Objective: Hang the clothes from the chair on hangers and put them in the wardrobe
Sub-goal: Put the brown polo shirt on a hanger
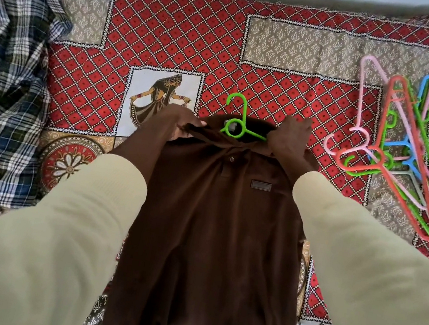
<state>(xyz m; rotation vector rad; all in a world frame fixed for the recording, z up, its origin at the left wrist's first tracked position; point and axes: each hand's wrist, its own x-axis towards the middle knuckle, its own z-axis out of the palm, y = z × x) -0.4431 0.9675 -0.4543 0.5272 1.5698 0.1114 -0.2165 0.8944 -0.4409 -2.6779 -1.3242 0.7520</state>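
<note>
A brown polo shirt lies flat on the patterned bedspread, collar away from me. A green hanger sits inside its neck, with the hook sticking out past the collar. My left hand pinches the left side of the collar. My right hand grips the right side of the collar by the hanger's arm. Both sleeves of mine are cream-coloured.
A pile of several coloured plastic hangers lies at the right on the red patterned bedspread. A plaid checked garment is heaped at the left. A pale wall runs along the far edge.
</note>
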